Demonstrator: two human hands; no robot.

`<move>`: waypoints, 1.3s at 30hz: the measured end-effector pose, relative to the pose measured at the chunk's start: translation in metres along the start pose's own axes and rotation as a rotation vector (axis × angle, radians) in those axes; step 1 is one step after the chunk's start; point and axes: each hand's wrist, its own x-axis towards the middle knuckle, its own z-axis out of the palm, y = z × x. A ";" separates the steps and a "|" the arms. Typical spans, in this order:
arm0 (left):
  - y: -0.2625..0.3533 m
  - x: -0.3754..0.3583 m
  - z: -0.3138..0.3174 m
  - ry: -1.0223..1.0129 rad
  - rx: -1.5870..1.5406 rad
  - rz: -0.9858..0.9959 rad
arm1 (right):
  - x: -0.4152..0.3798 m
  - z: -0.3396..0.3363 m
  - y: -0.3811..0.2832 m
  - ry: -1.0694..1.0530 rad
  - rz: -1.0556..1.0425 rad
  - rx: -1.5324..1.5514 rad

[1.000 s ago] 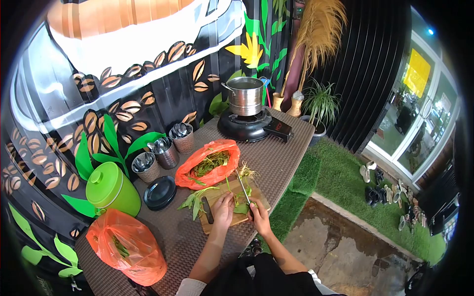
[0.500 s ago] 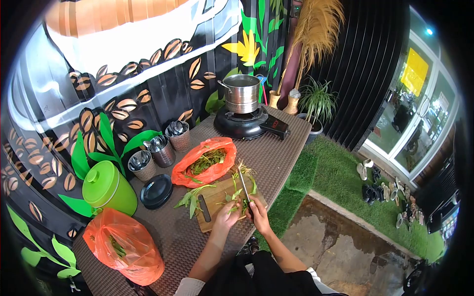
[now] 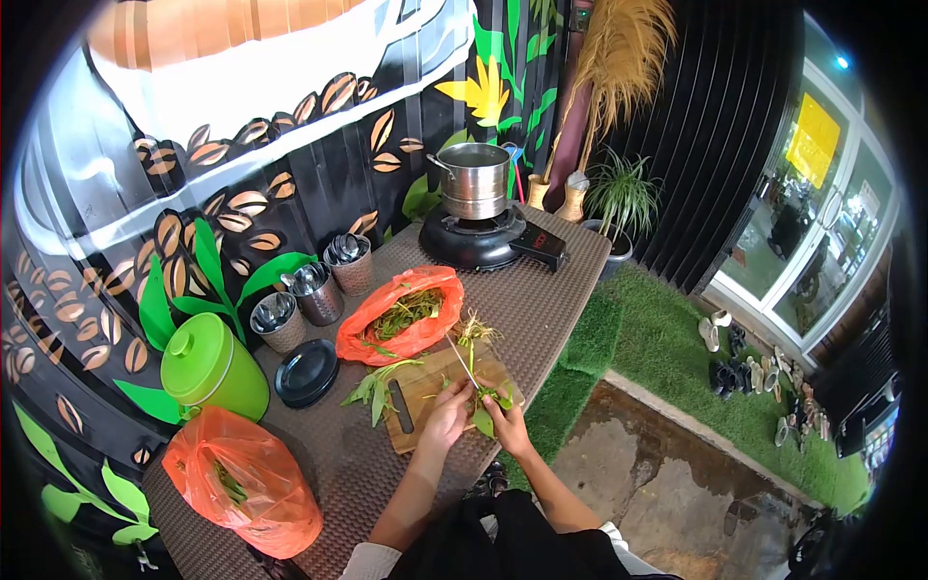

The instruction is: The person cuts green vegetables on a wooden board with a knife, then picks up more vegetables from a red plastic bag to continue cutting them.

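My left hand (image 3: 448, 416) is closed around green stems over the wooden cutting board (image 3: 416, 391). Close beside it, my right hand (image 3: 509, 428) grips a knife (image 3: 462, 362), whose blade points up and to the left. Green leaves (image 3: 484, 420) show between and around my fingers, partly hiding the knife's handle. A rooted bunch (image 3: 474, 332) lies at the board's far edge, and loose leafy stems (image 3: 370, 391) rest at its left. Behind the board sits an open orange bag (image 3: 358, 332) with greens inside.
A steel pot (image 3: 476, 184) stands on a black stove (image 3: 464, 242) at the back. Along the left are cutlery cups (image 3: 322, 300), black plates (image 3: 305, 375), a green lidded container (image 3: 215, 367) and a second orange bag (image 3: 261, 483). The table's edge (image 3: 570, 333) runs along the right.
The knife's blade has swung left and tilted more. More leaves now show at my right hand, and the rooted bunch shows more fully beyond the blade.
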 end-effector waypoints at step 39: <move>0.021 0.004 -0.021 0.486 0.148 0.643 | 0.047 0.026 0.037 -0.327 0.822 0.415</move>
